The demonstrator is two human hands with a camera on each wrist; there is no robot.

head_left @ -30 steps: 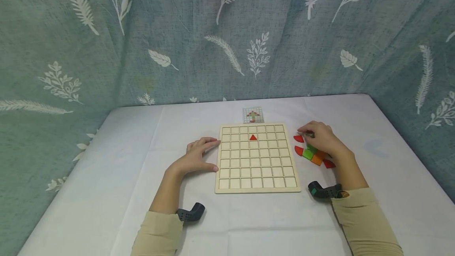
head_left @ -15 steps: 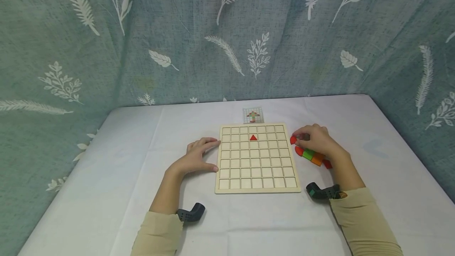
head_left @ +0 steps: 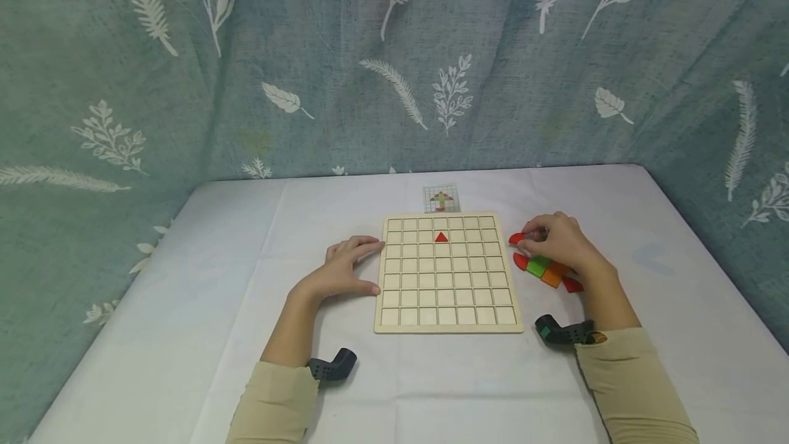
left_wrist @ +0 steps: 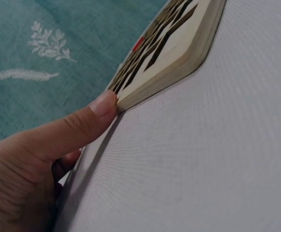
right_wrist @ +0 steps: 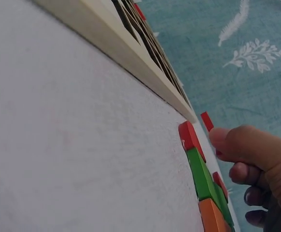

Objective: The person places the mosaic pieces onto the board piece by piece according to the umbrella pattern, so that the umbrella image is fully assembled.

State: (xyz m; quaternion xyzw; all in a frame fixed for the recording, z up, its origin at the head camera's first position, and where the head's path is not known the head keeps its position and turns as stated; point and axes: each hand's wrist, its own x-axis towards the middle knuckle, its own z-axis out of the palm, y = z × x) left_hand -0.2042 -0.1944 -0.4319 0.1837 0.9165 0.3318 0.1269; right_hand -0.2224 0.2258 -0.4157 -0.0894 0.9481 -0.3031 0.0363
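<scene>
A square wooden grid board [head_left: 449, 329] lies flat on the table, with a red triangle [head_left: 440, 237] in one upper cell. My left hand [head_left: 339, 273] rests at the board's left edge, thumb and fingers spread along it; in the left wrist view the thumb [left_wrist: 89, 116] touches near a corner. Just right of the board, my right hand [head_left: 557, 242] pinches a red rounded piece [right_wrist: 206, 121] between thumb and finger. Below it lie another red rounded piece [head_left: 520, 261], green pieces [head_left: 537, 266], orange pieces [head_left: 551, 277] and a further red piece [head_left: 572, 284], partly covered by the hand.
A small pattern card [head_left: 441, 199] with a coloured figure on a grid lies beyond the board's far edge. White cloth [head_left: 296, 225] covers the table. A patterned green curtain [head_left: 345, 136] hangs behind and at the sides.
My right hand took the red rounded piece, moved left toward the board with it, then shifted slightly back right. My left hand stays at the board's edge. The head view shifted slightly.
</scene>
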